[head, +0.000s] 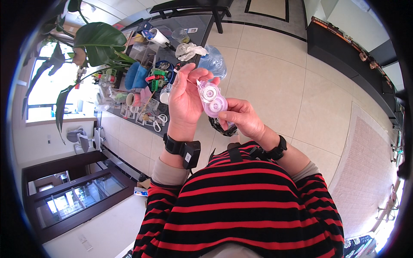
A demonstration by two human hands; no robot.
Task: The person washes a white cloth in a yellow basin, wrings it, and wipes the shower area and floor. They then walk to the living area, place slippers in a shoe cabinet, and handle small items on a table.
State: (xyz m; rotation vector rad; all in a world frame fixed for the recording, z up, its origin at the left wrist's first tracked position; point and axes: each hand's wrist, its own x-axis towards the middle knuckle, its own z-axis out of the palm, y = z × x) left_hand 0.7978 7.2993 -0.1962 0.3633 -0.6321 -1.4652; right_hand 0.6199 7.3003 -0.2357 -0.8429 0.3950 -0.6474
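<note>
My right hand (pixel 245 119) pinches the lower end of a translucent purple correction tape dispenser (pixel 215 104) between thumb and fingers. Two round spools show through its casing, and its pointed tip faces up and left. My left hand (pixel 187 96) is palm up just left of the dispenser, its fingers curled behind the tip. A thin pale strip of tape (pixel 192 83) runs from near the tip towards my left thumb and forefinger, which appear pinched on it. A small white end sticks out beyond them.
A cluttered dark table (pixel 201 25) at upper left holds white-handled scissors (pixel 160 122), a striped paper cup (pixel 134 99), a blue container (pixel 135 75) and crumpled tissue (pixel 190 51). A plastic bag (pixel 214 63) hangs beside its edge. Large plant leaves (pixel 100 42) overhang the left side.
</note>
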